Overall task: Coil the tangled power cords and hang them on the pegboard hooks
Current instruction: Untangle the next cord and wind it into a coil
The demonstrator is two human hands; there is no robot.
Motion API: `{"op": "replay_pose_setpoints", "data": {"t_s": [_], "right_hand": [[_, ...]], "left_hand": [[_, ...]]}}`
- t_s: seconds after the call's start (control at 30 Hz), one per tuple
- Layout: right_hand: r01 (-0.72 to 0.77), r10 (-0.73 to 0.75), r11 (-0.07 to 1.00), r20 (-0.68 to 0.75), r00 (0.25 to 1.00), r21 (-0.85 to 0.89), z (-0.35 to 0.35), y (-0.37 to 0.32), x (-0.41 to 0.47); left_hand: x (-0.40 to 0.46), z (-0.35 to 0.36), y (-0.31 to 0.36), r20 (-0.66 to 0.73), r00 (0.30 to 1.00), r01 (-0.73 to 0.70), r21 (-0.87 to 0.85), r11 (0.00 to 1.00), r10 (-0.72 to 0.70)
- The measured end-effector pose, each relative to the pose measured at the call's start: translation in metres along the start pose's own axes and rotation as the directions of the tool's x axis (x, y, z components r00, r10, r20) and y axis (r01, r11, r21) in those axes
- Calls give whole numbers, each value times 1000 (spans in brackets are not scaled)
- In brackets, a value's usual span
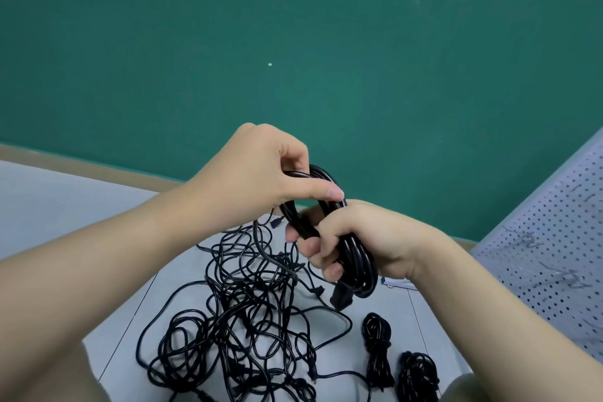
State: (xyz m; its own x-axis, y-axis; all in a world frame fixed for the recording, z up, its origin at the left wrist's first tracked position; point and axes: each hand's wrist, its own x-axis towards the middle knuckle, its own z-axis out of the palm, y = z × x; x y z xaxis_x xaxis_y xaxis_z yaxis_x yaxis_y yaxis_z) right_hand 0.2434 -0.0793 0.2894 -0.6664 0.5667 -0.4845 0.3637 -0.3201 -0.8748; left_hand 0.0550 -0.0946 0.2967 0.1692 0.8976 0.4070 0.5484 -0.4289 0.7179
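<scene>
A thick black power cord coil (354, 258) is held in the air in front of me. My right hand (362, 238) grips the coil's middle, fingers curled round the loops. My left hand (261, 170) pinches the coil's top loop between thumb and fingers. A plug end (341, 299) hangs from the coil's bottom. Below lies a tangled heap of thin black cords (241, 320) on the grey floor. Two wound cord bundles (378, 349) (419, 375) lie to the right of the heap. A grey pegboard (548, 254) with wire hooks stands at the right.
A green wall (293, 42) fills the upper view, with a tan skirting strip along its base. The grey floor (65, 199) stretches to the left. A small white object (396, 284) lies on the floor under my right wrist.
</scene>
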Motion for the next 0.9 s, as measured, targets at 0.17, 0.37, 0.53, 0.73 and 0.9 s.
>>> {"op": "replay_pose_setpoints", "data": {"t_s": [0.17,0.37,0.53,0.73,0.9], "right_hand": [[-52,42,994,109,993,93,-7,-3,-2],[-77,50,990,225,973,114,-6,-2,-2],[77,-156,943,229,961,323,-15,-4,-6],[388,-393,772,-101,914,504,-38,-1,-18],[572,-389,750,-479,787,331,-46,3,-16]], "left_hand": [[6,3,-5,-128,990,-55,42,998,60],[15,5,-16,-165,986,-5,192,981,37],[12,24,-39,251,942,292,-288,912,-222],[-8,66,-67,477,839,374,-157,914,-261],[-3,70,-57,480,811,423,-83,902,-335]]}}
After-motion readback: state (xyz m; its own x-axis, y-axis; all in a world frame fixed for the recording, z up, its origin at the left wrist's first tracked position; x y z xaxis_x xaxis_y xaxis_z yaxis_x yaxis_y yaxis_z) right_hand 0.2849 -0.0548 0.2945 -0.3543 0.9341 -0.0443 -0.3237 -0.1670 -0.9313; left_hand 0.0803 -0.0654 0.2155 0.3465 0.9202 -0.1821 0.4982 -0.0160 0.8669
